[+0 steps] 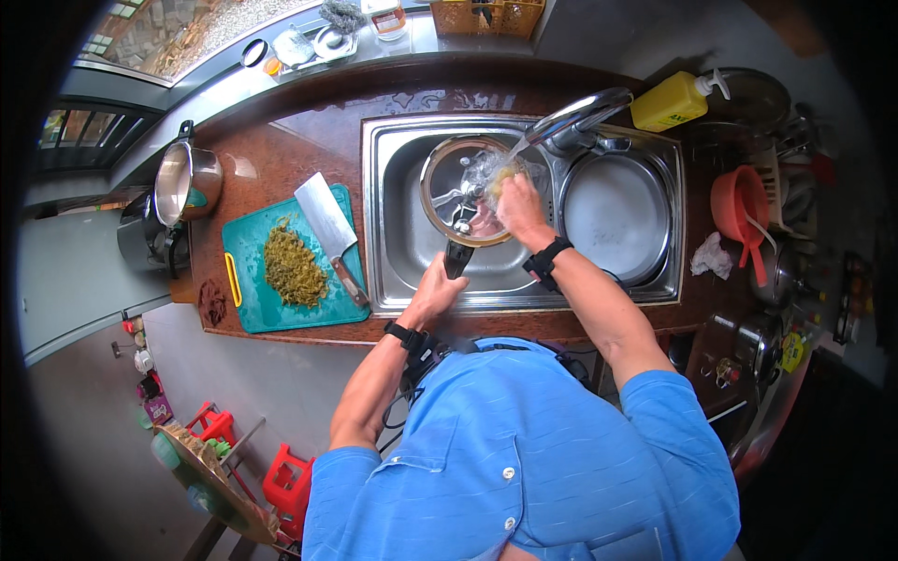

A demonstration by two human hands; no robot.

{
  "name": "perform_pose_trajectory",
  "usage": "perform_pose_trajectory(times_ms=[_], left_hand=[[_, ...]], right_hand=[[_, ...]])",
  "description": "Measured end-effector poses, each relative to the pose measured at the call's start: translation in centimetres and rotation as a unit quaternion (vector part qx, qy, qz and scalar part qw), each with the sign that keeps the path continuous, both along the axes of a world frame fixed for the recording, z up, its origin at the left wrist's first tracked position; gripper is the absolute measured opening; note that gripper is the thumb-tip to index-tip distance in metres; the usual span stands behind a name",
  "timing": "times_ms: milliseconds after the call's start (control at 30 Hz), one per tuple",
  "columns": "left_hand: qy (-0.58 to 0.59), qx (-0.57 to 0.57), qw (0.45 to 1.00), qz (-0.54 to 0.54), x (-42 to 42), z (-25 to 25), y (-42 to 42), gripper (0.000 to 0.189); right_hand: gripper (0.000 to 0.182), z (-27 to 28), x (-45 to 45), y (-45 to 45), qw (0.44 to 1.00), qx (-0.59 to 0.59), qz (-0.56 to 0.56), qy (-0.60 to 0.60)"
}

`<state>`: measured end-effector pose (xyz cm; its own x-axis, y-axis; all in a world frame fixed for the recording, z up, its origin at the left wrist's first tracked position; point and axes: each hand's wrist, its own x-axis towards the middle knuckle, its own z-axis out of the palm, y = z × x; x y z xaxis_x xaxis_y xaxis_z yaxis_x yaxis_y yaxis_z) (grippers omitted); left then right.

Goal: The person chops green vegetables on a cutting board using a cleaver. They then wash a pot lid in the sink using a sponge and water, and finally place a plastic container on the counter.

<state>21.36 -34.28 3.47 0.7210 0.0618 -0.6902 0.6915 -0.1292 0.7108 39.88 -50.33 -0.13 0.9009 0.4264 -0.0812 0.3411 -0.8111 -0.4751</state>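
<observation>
Over the left sink basin (407,259), my left hand (436,289) grips the black handle of a shiny metal pan (449,184). My right hand (520,205) is at the pan's right side, its fingers curled on a soft yellowish wad (506,174), partly hidden and too blurred to name surely. Water runs from the chrome faucet (579,116) onto the wad and into the pan, splashing there. Pinkish reflections show on the pan's inner wall.
A large round metal pan (616,217) fills the right basin. Left of the sink, a cleaver (327,217) and chopped greens (293,266) lie on a green cutting board (252,319). A yellow pump bottle (670,102) stands behind; a red plastic dipper (736,200) is at right.
</observation>
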Motion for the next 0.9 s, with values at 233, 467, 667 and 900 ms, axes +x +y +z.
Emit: perform_pose_trajectory(times_ms=[233, 467, 667, 900], left_hand=[[-0.031, -0.046, 0.998, 0.031, -0.5, -0.1, -0.1, 0.039], [-0.018, -0.081, 0.996, 0.02, -1.4, 0.6, -0.1, 0.042], [-0.025, -0.072, 0.997, 0.014, -0.4, 1.2, -0.7, 0.039], [-0.029, -0.066, 0.997, 0.029, -0.6, 1.1, -0.5, 0.039]], right_hand=[[0.023, 2.2, -2.8, 0.9, 0.991, 0.024, 0.114, 0.059], [0.022, 2.7, 3.2, -0.4, 0.996, -0.046, -0.066, 0.042], [0.012, -0.5, 2.8, 0.6, 0.986, 0.117, 0.073, -0.1], [0.022, 2.6, -1.7, 0.9, 0.993, -0.027, 0.061, 0.1]])
